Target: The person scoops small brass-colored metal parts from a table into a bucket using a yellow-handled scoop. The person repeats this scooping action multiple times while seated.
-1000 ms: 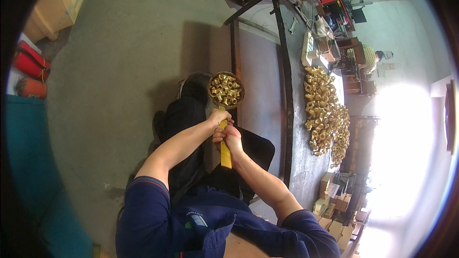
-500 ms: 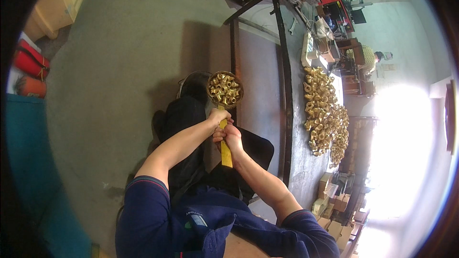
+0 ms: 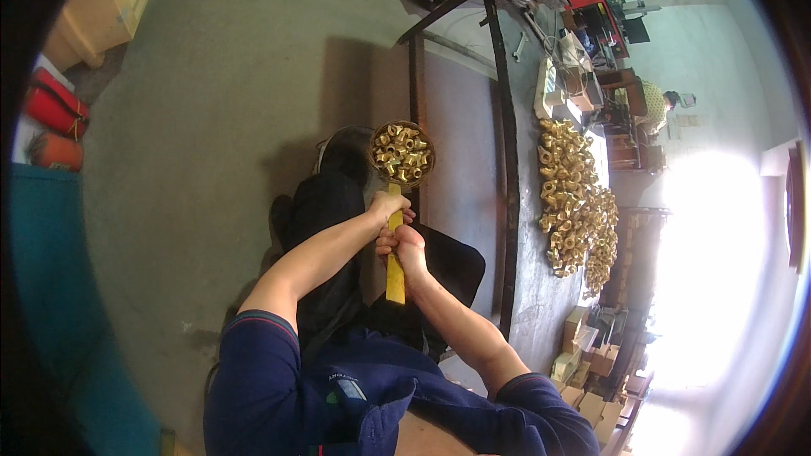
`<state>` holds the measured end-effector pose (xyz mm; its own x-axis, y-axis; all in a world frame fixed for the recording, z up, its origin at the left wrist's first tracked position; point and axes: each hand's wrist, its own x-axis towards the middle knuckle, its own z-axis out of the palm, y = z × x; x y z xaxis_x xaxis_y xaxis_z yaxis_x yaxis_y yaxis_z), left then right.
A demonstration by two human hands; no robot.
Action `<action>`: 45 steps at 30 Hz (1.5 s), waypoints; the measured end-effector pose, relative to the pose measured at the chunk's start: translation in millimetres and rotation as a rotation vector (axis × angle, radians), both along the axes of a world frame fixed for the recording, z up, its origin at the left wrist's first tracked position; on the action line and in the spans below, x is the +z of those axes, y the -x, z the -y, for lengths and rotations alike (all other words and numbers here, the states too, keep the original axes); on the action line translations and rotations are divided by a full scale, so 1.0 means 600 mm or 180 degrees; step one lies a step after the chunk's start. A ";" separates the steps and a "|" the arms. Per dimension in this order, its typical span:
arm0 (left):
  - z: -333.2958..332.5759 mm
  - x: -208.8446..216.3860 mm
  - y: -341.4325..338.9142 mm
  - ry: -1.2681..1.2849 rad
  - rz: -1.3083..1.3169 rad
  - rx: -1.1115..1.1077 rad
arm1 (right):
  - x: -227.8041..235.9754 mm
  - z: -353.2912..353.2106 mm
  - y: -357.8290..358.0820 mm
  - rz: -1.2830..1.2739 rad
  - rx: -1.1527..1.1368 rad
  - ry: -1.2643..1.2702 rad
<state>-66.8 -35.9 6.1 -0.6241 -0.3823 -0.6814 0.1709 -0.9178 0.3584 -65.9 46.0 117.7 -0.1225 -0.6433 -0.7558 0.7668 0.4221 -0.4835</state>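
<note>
Both my hands are wrapped round the flat yellow handle of a round scoop-like basket (image 3: pixel 377 171) full of small brass pipe fittings (image 3: pixel 403 152). My left hand (image 3: pixel 388 204) grips the handle close below the basket. Just under it, my right hand (image 3: pixel 408 247) is closed round the same handle, whose end sticks out below the fist. The basket is held over the floor beside the workbench, in front of my knees. Behind it, partly hidden, is a dark round bucket (image 3: pixel 342 150).
On the workbench (image 3: pixel 534 308) at the right lies a large heap of brass fittings (image 3: pixel 570 194). A wrench (image 3: pixel 519 46) and boxes lie farther along it. The bench's dark frame (image 3: pixel 504 143) runs close to the basket. A person (image 3: pixel 652 105) is in the background.
The basket has shifted slightly to the right and away from me, and its handle end has swung a little left. Both hands keep their grip.
</note>
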 end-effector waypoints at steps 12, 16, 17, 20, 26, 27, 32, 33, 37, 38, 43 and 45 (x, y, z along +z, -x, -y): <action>-0.005 -0.006 -0.013 0.0190 0.0186 -0.0095 | -0.015 -0.003 0.004 0.0068 0.0119 -0.0104; -0.020 0.010 0.006 0.0229 0.0327 -0.0305 | 0.010 -0.007 0.029 -0.0808 0.0489 -0.0316; -0.022 -0.004 0.006 0.0078 0.0108 -0.0131 | 0.015 -0.003 0.029 -0.1231 0.0640 -0.0342; -0.016 -0.003 -0.005 0.0380 -0.0067 -0.0133 | 0.018 0.008 0.023 -0.1009 0.0498 -0.0264; 0.009 -0.025 -0.014 0.0454 0.0539 -0.0684 | -0.029 0.013 0.031 -0.0938 0.0353 0.0076; 0.010 -0.021 -0.010 0.0324 0.0623 -0.0851 | -0.017 0.010 0.030 -0.1141 0.0266 0.0069; 0.002 -0.030 -0.021 0.0302 0.0569 -0.0659 | -0.037 0.011 0.024 -0.1070 0.0137 -0.0006; 0.010 -0.041 -0.020 0.0192 0.0624 -0.0707 | -0.041 0.017 0.021 -0.1056 0.0151 -0.0030; -0.010 -0.002 -0.016 0.0103 0.0487 -0.0719 | -0.063 0.010 0.034 -0.0855 0.0034 -0.0284; -0.001 -0.016 -0.021 0.0309 0.0506 -0.0892 | -0.059 0.014 0.035 -0.0818 0.0063 -0.0294; 0.012 -0.026 -0.029 0.0263 -0.0130 -0.0675 | -0.028 -0.008 0.061 -0.0712 0.0520 0.0639; -0.008 0.001 -0.027 0.0363 -0.0292 -0.0800 | -0.027 -0.025 0.080 -0.0705 0.0692 0.0943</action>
